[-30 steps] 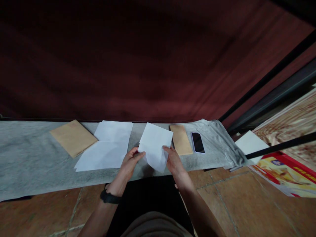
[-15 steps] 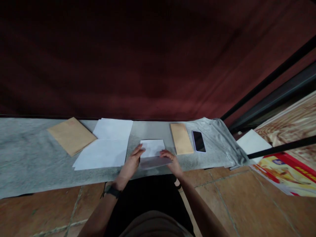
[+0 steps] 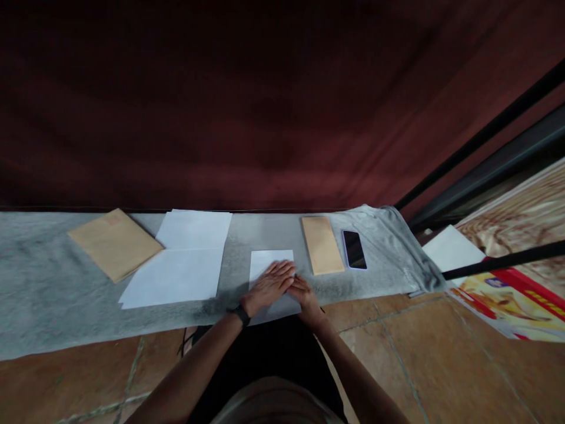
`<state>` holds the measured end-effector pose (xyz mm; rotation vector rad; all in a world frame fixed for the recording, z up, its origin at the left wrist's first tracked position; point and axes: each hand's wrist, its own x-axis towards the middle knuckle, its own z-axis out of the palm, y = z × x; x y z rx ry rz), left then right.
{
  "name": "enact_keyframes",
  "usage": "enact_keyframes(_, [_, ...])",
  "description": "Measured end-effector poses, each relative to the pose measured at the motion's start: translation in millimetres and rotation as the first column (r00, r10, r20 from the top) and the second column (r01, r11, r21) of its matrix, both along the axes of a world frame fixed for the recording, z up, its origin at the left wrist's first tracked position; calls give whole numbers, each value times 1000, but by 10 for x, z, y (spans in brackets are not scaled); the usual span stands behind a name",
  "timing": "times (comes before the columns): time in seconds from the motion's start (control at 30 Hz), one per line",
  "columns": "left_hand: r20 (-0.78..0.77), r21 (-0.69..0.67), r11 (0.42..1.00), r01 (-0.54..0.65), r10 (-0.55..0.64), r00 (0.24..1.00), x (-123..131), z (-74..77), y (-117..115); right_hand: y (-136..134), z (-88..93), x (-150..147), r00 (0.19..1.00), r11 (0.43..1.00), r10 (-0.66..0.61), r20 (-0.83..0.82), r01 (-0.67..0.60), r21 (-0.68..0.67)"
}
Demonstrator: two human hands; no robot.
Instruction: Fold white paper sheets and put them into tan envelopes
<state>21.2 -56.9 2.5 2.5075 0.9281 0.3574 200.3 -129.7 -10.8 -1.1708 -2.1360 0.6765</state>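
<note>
A folded white sheet of paper (image 3: 269, 262) lies on the grey cloth (image 3: 53, 294) in front of me. My left hand (image 3: 269, 285) rests flat on its near half, fingers stretched out and pressing down. My right hand (image 3: 304, 292) lies beside it on the sheet's right near edge, fingers also flat against the paper. A black band is on my left wrist.
Two loose white sheets (image 3: 176, 265) and a large brown envelope (image 3: 113, 242) lie to the left. A narrow brown envelope (image 3: 322, 244) and a dark phone (image 3: 354, 249) lie to the right. More white paper (image 3: 450, 248) and a colourful printed box (image 3: 512, 303) sit far right, beyond black bars.
The sheet, held up in both hands a second ago, has been folded down onto the cloth. Both hands have moved onto it and now press it flat.
</note>
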Motion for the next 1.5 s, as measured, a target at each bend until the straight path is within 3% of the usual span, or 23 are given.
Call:
enact_keyframes(0.17, [-46,96,995,5,-1,999,54,-130,197,-20,49,-4,1000,1000,11,-7,-11,17])
enact_keyframes(0.47, [-52,171,966,-195,207,977,-241,-244,287,-29,-122,49,1000,1000,7,20,-8,12])
enact_keyframes(0.67, [12,74,957,-279,279,960,-694,-223,151,-29,-112,49,1000,1000,-3,10,3,31])
enact_keyframes(0.9, [244,-218,941,-260,311,919,-1174,-186,-233,-17,-106,24,992,997,-71,-105,73,18])
enact_keyframes(1.03, [253,-217,951,-218,271,929,-1155,-181,-355,-6,-108,10,987,995,-102,-124,100,-18])
enact_keyframes(1.27, [82,4,983,-181,181,980,-1003,-98,-451,-18,-43,35,999,998,-32,-34,30,-52])
enact_keyframes(1.4, [5,56,988,-145,145,989,-1008,-44,-490,16,24,170,996,994,51,67,-45,-96])
enact_keyframes(1.5, [-8,69,988,-137,138,990,-1010,-35,-485,112,87,295,995,997,15,98,-8,-74])
